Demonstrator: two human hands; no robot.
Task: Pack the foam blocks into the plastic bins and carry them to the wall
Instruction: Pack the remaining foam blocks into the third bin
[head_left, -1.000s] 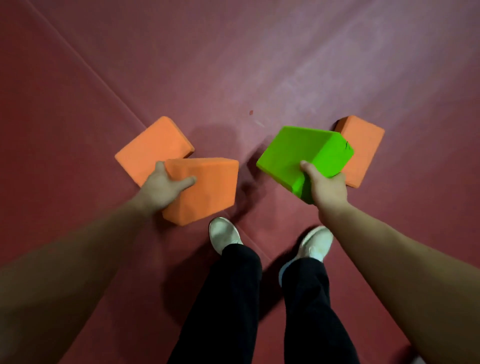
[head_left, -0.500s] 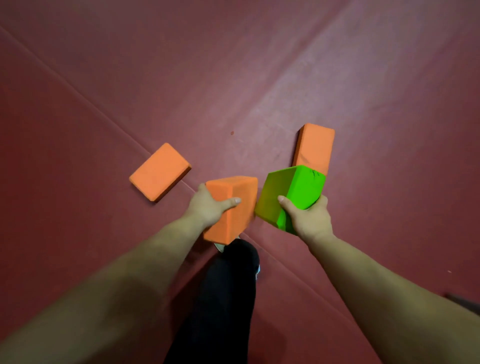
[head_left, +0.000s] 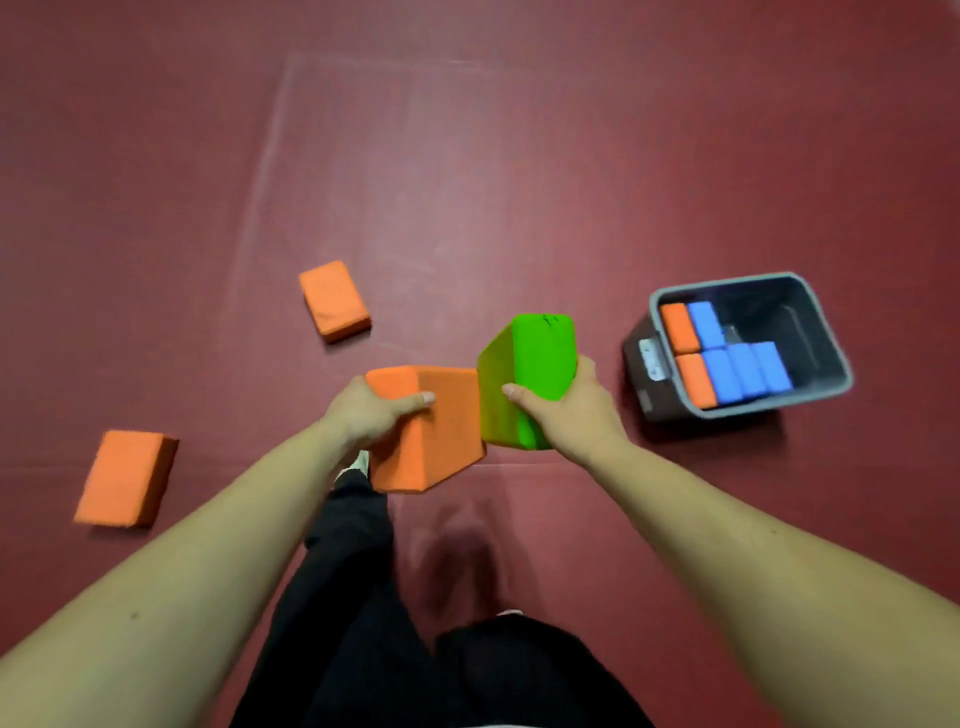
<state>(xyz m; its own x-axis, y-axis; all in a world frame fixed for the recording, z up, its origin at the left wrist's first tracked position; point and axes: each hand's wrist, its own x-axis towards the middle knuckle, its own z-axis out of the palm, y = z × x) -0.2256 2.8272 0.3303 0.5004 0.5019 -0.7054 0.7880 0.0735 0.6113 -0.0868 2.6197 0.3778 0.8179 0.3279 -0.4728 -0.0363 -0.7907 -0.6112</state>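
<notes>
The thumb (head_left: 418, 399) of the left hand (head_left: 371, 413) lies flat across the near face of an orange block (head_left: 441, 436). The remaining fingers curl behind the block, out of sight, so the hand is clamped on it. The thumb (head_left: 511, 391) of the right hand (head_left: 574, 410) presses the side face of a green block (head_left: 543, 358), with the other fingers wrapped round the far edge. This is also a firm one-handed grip. Both blocks are held off the floor at centre frame, edge to edge or nearly touching.

Handling, as judged from here: the blocks look like matte foam, so expect them to be light, slightly yielding and not slippery. One hand per block appears sufficient. Take hold across the narrow thickness, thumb on one broad face and fingers on the opposite one. Hard squeezing is unnecessary and may dent the corners.

At right of frame stands the grey bin (head_left: 727, 285), open side up, with packed blocks (head_left: 737, 364), blue and orange, set on edge in rows along its left side. The right part of the bin has room. Two loose orange blocks (head_left: 335, 301) (head_left: 124, 478) lie flat on the red floor mat (head_left: 467, 182) at left, well apart from each other.
</notes>
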